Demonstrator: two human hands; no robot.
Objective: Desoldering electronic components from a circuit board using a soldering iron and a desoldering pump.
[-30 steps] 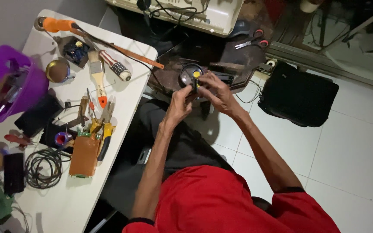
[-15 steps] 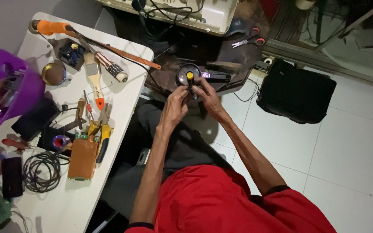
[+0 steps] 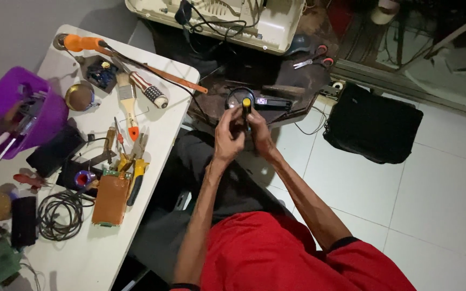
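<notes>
I am seeing left hand (image 3: 227, 134) and right hand (image 3: 258, 134) closing fingers together around small dark tool with yellow tip (image 3: 246, 103), holding it upright above lap, in front of dark workbench (image 3: 297, 81). White table (image 3: 163, 108) sitting left, cluttered with paintbrush (image 3: 129, 105).

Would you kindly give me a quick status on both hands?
Left hand and right hand together, gripping a yellow-tipped tool. Round black part just beyond it. Nothing between them.
</notes>
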